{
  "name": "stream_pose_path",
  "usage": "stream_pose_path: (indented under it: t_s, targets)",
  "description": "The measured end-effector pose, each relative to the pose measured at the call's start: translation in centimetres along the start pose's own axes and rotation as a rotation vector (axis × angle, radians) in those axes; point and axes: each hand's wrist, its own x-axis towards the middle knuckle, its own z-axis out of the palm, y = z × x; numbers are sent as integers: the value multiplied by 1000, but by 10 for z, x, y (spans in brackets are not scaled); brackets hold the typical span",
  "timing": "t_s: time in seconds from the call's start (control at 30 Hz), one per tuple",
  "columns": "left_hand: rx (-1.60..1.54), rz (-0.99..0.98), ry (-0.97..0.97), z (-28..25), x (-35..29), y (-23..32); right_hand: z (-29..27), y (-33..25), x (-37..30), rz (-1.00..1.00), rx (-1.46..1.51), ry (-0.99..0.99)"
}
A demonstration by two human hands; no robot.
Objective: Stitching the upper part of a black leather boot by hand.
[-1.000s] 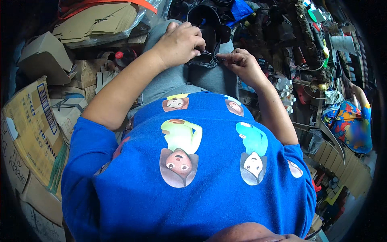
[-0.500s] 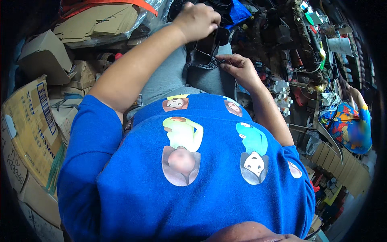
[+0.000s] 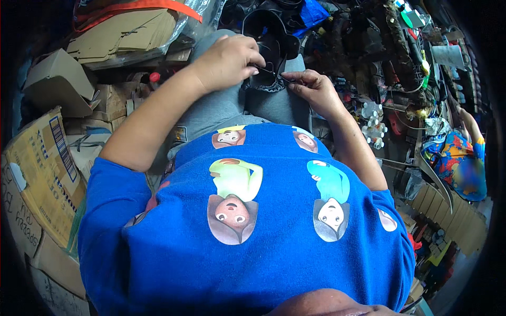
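Across my lap lies a black leather-like piece (image 3: 289, 47) with a rounded, hollow opening at its far end and a puckered near edge. My left hand (image 3: 229, 62) is beside its left side, thumb and fingers closed in a pinch. A thin dark strand seems to run from those fingertips toward the piece, but what they hold is too small to make out. At the right of the puckered edge, my right hand (image 3: 314, 90) pinches the piece between thumb and forefinger. Grey trousers (image 3: 221, 108) show beneath it.
Flattened cardboard (image 3: 124, 37) in clear plastic lies at the far left, above an open carton (image 3: 55, 84) and a yellow-brown box (image 3: 45, 174). Tools and small white bottles (image 3: 373, 124) crowd the right. Another person's colourful sleeve (image 3: 478, 155) shows at the far right.
My left hand has come down and nearer from above the black piece to its left side, uncovering the rounded opening. My right hand has stayed at the edge.
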Motion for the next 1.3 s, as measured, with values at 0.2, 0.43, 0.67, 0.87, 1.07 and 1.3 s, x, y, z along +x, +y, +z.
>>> stream_pose_path:
  t_s: [0.2, 0.43, 0.67, 0.87, 1.07, 1.3]
  targets:
    - [-8, -60, -24, 17, 3, -8, 2, 2, 3, -15, 29, 13]
    - [-30, -169, -7, 31, -1, -1, 5, 11, 8, 59, 256, 9]
    - [-147, -396, -42, 42, 10, 15, 7, 1, 14, 45, 245, 38]
    - [-125, -322, -80, 35, 19, 15, -1, -8, 28, 55, 10, 33]
    - [-7, -294, -127, 16, 7, 11, -26, 3, 18, 180, 189, 8]
    - [-137, -326, -165, 21, 6, 18, -12, 33, -12, -100, -57, 211]
